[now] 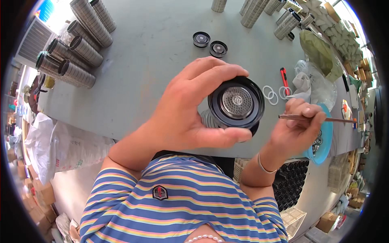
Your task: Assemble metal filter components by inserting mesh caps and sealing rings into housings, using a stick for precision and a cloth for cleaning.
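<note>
My left hand [190, 101] is wrapped round a black round cap [236, 102] with a dimpled silver disc in its middle, held up over the table's near side. Ribbed metal shows partly behind the cap, next to my palm. My right hand [298, 125] pinches a thin brown stick [336, 119] that points across to the left, its tip apart from the cap. Farther off on the table lie two similar black caps, one [201, 39] left of the other [219, 49]. White rings [270, 95] and a red cutter knife [285, 79] are beyond my right hand.
Stacks of silver discs [83, 50] stand at the far left, with more [255, 14] at the back. A blue basin [326, 133] with small metal parts sits beside my right hand. Clear plastic bags [320, 87] lie at the right. Below is a crate of black parts [289, 182].
</note>
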Demonstrator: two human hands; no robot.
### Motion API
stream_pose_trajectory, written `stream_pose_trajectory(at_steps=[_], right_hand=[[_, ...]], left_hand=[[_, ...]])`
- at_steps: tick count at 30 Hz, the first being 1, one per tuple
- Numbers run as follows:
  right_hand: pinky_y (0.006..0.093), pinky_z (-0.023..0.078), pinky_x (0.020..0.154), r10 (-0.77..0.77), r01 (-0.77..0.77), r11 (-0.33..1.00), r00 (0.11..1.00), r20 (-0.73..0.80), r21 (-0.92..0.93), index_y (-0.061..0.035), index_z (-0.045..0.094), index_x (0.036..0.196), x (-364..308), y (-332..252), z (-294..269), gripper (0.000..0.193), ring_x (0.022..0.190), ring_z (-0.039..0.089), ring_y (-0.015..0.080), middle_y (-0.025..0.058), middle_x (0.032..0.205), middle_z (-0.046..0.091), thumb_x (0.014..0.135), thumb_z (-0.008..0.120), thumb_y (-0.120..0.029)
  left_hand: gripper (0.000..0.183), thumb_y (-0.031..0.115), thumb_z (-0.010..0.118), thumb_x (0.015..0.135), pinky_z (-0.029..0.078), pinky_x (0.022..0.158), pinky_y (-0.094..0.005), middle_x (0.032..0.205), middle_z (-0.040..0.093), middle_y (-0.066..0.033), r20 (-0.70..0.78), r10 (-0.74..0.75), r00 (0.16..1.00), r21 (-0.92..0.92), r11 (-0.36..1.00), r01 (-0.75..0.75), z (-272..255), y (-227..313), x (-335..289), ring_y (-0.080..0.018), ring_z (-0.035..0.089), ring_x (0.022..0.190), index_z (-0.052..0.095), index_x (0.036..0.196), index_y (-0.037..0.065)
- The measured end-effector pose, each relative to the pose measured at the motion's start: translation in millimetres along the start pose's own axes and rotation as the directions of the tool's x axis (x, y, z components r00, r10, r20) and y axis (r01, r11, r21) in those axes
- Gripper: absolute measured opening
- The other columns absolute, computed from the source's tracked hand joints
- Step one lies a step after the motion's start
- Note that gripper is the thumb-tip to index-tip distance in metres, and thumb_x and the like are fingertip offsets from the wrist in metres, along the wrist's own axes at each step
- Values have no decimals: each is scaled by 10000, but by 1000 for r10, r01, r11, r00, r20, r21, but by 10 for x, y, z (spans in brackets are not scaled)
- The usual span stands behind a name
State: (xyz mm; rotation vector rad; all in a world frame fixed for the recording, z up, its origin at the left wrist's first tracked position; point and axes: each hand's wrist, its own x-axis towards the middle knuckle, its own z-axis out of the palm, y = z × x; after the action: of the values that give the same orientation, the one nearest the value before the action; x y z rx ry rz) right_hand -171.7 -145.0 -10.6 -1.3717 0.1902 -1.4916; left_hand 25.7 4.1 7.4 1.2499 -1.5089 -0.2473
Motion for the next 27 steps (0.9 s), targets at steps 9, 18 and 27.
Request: stream_pose_trajectory(at_steps=[9, 18, 27], right_hand=[[242, 455, 609, 104, -149, 975, 961, -256, -164, -56, 533, 1029, -274, -129, 564, 458, 661, 533, 142, 75, 841, 600, 1105, 404, -489], [242, 491, 613, 133, -141, 990, 968, -214, -23, -57, 545, 1088, -264, 5, 584, 457, 673, 582, 122, 73, 913, 612, 1110, 389, -485], [256, 397, 544, -65, 94, 978, 986, 154, -185, -49, 585, 970, -50, -74, 329, 497, 614, 512, 122, 55, 762, 578, 1079, 458, -517]], left_hand=[[890, 296, 969, 638, 495, 974, -354, 1262, 614, -190, -10, -23, 1000, -55, 998, 23, 145, 225, -53, -268, 613, 1127, 561, 1334, -82], [885, 242, 948, 667, 508, 975, -383, 1278, 591, -195, -79, 79, 994, -96, 992, -87, 193, 52, -40, -297, 609, 1155, 505, 1373, -57], [820, 288, 923, 695, 525, 942, -368, 1267, 585, -191, -91, 38, 995, -72, 996, -45, 287, 23, -137, -291, 630, 1109, 543, 1331, -63]])
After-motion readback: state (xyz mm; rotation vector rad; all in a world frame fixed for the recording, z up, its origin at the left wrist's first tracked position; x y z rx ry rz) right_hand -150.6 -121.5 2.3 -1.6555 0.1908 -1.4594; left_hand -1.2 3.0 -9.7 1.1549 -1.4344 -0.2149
